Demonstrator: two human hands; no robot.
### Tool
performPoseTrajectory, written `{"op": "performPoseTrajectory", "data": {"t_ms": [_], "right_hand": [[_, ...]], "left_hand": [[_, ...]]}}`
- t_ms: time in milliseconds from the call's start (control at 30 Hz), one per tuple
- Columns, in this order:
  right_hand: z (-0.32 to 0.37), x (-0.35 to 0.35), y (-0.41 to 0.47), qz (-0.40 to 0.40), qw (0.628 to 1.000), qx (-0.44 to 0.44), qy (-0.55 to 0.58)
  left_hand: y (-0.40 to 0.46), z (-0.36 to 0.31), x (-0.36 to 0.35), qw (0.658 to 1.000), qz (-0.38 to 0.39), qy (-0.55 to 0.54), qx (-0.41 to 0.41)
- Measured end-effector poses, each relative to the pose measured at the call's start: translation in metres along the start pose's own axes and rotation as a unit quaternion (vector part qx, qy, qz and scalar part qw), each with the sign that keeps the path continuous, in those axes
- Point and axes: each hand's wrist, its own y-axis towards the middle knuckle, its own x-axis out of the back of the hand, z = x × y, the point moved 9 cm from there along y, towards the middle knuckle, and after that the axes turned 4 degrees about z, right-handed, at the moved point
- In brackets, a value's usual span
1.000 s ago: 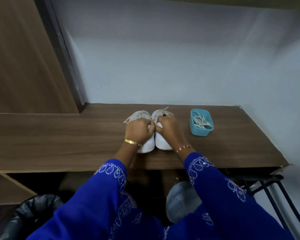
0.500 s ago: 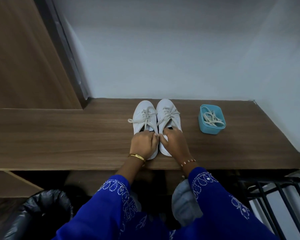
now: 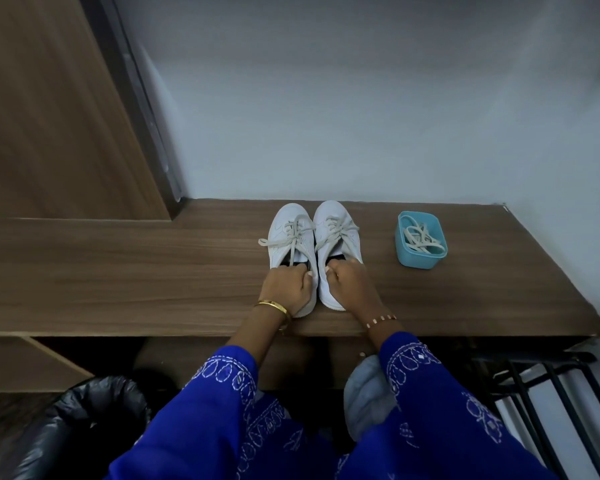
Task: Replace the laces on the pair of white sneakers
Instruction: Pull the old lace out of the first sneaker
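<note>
Two white low-top canvas sneakers stand side by side on the long brown wood-grain bench [image 3: 118,271], toes towards its back edge against the pale wall and heels close to the front edge, about midway along it; the left sneaker [image 3: 286,233] and the right sneaker [image 3: 335,223] touch or nearly touch along their inner sides; both carry their off-white flat laces [image 3: 293,237], threaded and tied in loose bows; near the bench's right end, well apart from the shoes, a small light-blue plastic tub [image 3: 404,258] holds a bundle of spare cream laces [image 3: 421,239]. The left hand [image 3: 286,287] is curled over the heel collar of the left sneaker, fingers bent around its rim; the right hand [image 3: 349,284] is curled the same way over the heel of the right sneaker, fingertips tucked at the opening; each seems to grip its own shoe. By my judgement the task stands at its very beginning; the shoes are merely being placed or steadied, and no lace is undone. The next move calls for letting go of one heel, pinching a bow's free end and pulling it loose, then drawing the old lace out eyelet by eyelet while the other hand holds that shoe firm; a knot pulled the wrong way could tighten.
</note>
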Motion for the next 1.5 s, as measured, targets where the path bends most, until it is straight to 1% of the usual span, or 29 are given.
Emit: {"op": "performPoseTrajectory", "data": {"t_ms": [267, 333, 400, 433, 467, 533, 600, 667, 733, 867, 967, 1000, 1100, 1267, 1367, 1500], "right_hand": [[0.001, 0.002, -0.001, 0.031, 0.999, -0.026, 0.01], [0.002, 0.003, 0.0, 0.034, 0.999, -0.032, 0.01], [0.003, 0.006, 0.005, 0.026, 0.999, -0.037, 0.007], [0.004, 0.01, 0.009, 0.011, 0.999, -0.036, 0.01], [0.005, 0.015, 0.014, -0.009, 0.999, -0.036, 0.019], [0.009, 0.021, 0.026, -0.041, 0.997, -0.042, 0.047], [0.009, 0.016, 0.05, -0.044, 0.994, -0.05, 0.085], [0.017, 0.015, 0.064, -0.029, 0.992, -0.047, 0.116], [0.021, 0.007, 0.08, -0.005, 0.991, -0.038, 0.13], [0.014, -0.016, 0.094, 0.052, 0.988, -0.055, 0.134], [0.012, -0.02, 0.093, 0.083, 0.984, -0.07, 0.143], [0.011, -0.022, 0.095, 0.092, 0.982, -0.073, 0.149], [0.012, -0.021, 0.094, 0.102, 0.983, -0.071, 0.139], [0.017, -0.021, 0.094, 0.105, 0.984, -0.071, 0.128], [0.018, -0.02, 0.094, 0.104, 0.984, -0.067, 0.128], [0.013, -0.02, 0.094, 0.099, 0.982, -0.081, 0.137]], "left_hand": [[0.0, 0.001, -0.003, 0.998, 0.053, -0.017, 0.033], [0.001, 0.006, -0.006, 0.996, 0.069, -0.037, 0.053], [0.005, 0.013, -0.007, 0.989, 0.09, -0.088, 0.072], [0.007, 0.017, -0.003, 0.985, 0.085, -0.127, 0.078], [0.009, 0.021, 0.003, 0.982, 0.065, -0.157, 0.08], [0.013, 0.032, 0.021, 0.979, -0.017, -0.187, 0.077], [0.026, 0.049, 0.03, 0.97, -0.093, -0.205, 0.087], [0.032, 0.059, 0.041, 0.96, -0.143, -0.216, 0.109], [0.046, 0.071, 0.041, 0.948, -0.144, -0.249, 0.138], [0.069, 0.096, 0.008, 0.923, -0.091, -0.329, 0.177], [0.071, 0.104, -0.002, 0.91, -0.101, -0.357, 0.186], [0.071, 0.105, -0.002, 0.91, -0.108, -0.357, 0.179], [0.068, 0.099, 0.004, 0.926, -0.113, -0.33, 0.142], [0.065, 0.096, 0.006, 0.934, -0.066, -0.329, 0.125], [0.063, 0.087, 0.011, 0.949, -0.051, -0.295, 0.099], [0.06, 0.08, 0.014, 0.968, -0.06, -0.227, 0.086]]}}
